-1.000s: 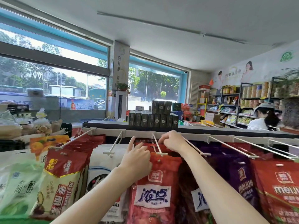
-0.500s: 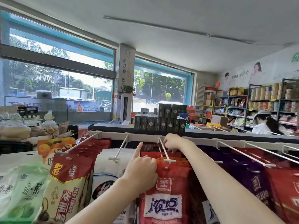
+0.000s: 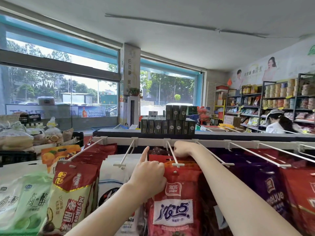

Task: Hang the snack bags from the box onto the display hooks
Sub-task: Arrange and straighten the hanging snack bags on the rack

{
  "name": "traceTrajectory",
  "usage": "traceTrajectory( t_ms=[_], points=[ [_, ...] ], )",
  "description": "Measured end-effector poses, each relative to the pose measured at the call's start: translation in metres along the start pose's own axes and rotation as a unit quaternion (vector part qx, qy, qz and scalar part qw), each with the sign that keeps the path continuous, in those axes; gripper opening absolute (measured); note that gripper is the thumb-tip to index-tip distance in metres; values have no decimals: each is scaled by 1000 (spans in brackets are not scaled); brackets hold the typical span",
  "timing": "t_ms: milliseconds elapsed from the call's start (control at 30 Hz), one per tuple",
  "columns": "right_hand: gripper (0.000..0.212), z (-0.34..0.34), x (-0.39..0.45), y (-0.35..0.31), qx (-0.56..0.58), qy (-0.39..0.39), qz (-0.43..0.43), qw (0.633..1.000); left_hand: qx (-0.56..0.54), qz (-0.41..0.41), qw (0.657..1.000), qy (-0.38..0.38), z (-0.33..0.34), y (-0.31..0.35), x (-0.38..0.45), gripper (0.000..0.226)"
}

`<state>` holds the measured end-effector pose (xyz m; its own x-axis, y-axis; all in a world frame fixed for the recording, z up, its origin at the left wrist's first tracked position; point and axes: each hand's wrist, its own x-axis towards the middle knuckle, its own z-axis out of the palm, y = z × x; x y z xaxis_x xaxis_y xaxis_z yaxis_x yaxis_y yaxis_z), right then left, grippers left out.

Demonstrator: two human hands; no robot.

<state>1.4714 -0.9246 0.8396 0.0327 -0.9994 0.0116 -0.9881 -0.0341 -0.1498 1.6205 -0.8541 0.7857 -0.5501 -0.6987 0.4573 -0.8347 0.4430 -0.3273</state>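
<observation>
Seating red bags (image 3: 177,189) on the centre hook (image 3: 173,155). Your left hand (image 3: 148,176) pinches the front bag, forefinger out; right hand (image 3: 183,149) grips bags behind. Next: push back.

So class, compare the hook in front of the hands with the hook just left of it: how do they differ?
The middle hook carries red bags, the front one near its tip; the left hook shows a bare tip above white bags. Both hands work at the middle hook; none touches the left hook. Both are white and hang from one rail.

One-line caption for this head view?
Left hand grips the front red snack bag on its hook; right hand reaches behind.
</observation>
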Motion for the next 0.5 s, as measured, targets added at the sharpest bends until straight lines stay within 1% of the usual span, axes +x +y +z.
traceTrajectory(
  t_ms=[67, 167, 233, 300, 400, 433, 500],
  points=[
    [23, -5, -12, -1, -9, -9, 1, 1000, -1, 0, 1000, -2, 0, 1, -1, 14],
    [19, -11, -30, -6, 7, 11, -5, 1000, -4, -8, 1000, 14, 0, 2, -3, 16],
    [29, -13, -43, -10, 28, 54, -10, 998, -8, -11, 1000, 27, 3, 3, -4, 20],
    [34, -9, -59, -12, 41, 118, -20, 992, -16, -13, 999, 38, 11, 4, -7, 23],
    [39, 7, -85, -10, 60, 191, -45, 979, -7, -9, 994, 106, 27, 7, -13, 15],
    [40, 12, -93, -7, 80, 208, -51, 973, -2, -15, 992, 128, 31, 7, -14, 18],
    [42, 20, -106, -1, 138, 217, -58, 965, 2, -26, 989, 143, 37, 8, -17, 27]
  ],
)
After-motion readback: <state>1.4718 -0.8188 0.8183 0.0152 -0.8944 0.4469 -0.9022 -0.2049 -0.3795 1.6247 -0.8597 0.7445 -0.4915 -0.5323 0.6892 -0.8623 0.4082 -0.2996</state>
